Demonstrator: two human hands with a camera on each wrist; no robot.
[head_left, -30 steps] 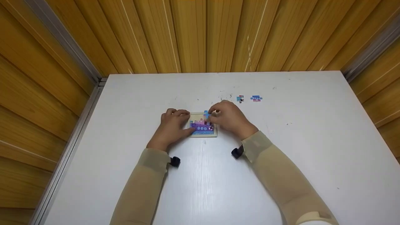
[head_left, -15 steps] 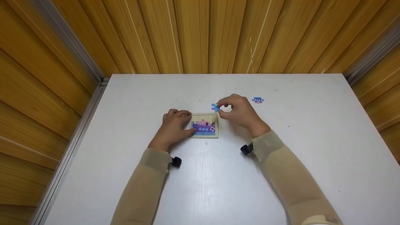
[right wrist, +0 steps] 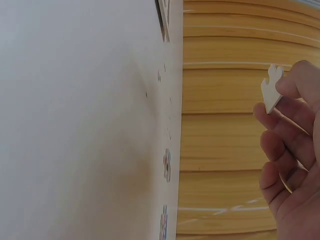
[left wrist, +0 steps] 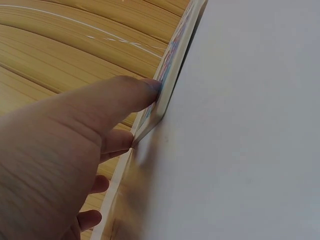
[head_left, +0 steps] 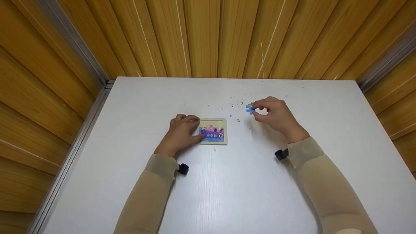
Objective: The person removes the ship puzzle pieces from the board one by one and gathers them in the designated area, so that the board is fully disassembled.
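A small wooden jigsaw tray [head_left: 213,119] lies on the table, its lower part filled with a purple and pink ship picture and its upper part bare wood. My left hand [head_left: 182,133] holds the tray at its left side, thumb on the picture and fingers at the upper left corner. To the right of the tray, my right hand [head_left: 276,115] pinches a blue puzzle piece [head_left: 250,109] between thumb and fingers. In the right wrist view this puzzle piece [right wrist: 271,90] shows its pale wooden side, held above the table.
Two loose puzzle pieces, one nearer [right wrist: 167,165] and one at the lower edge [right wrist: 163,225], lie on the table in the right wrist view; my right hand hides them in the head view. Small dark specks [head_left: 239,120] dot the white table [head_left: 208,195]. Wooden panelling [head_left: 201,39] stands behind.
My right hand has lifted the blue puzzle piece away from the tray and carried it to the right. My left hand has stayed at the tray.
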